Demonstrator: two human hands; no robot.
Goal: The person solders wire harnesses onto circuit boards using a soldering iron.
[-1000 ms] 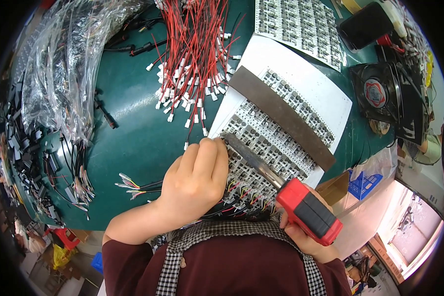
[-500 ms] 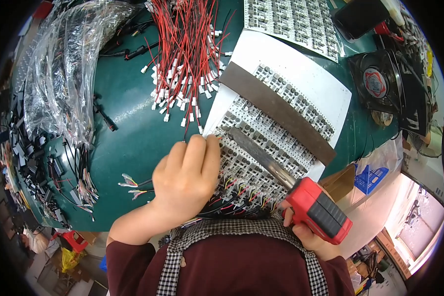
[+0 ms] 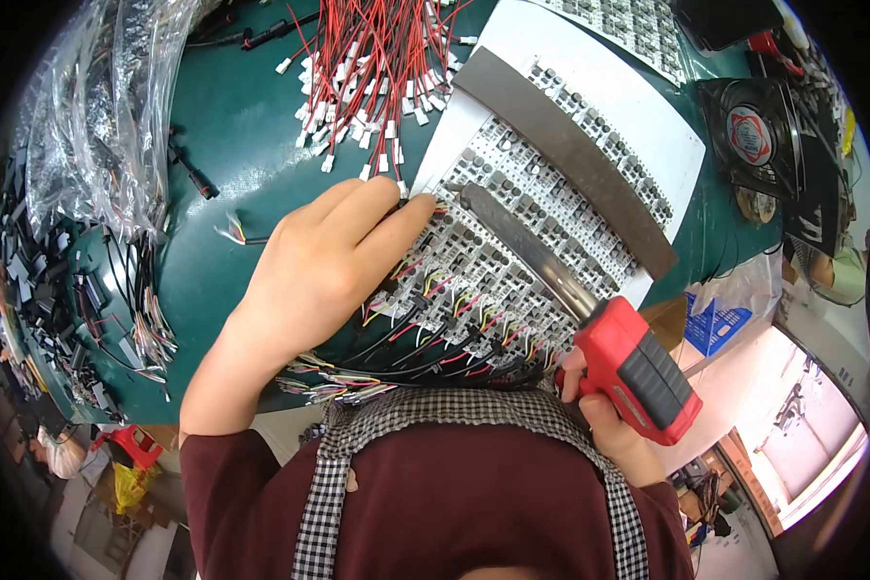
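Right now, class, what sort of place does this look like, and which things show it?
Probably an electronics assembly workshop: the right hand holds a red-and-black gun-shaped soldering tool, rows of small circuit boards lie below it, and bunched red and black wires with white connectors lie on the green table.

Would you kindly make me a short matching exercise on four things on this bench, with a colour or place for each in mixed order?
Things:
1. Soldering gun
2. Strip
3. Wires
4. Fan

Descriptions:
A. Mostly red, ending in white plugs
B. Black, to the right of the boards
C. Held in the right hand
D. Brown, lying across the boards

Right pairs: 1-C, 2-D, 3-A, 4-B
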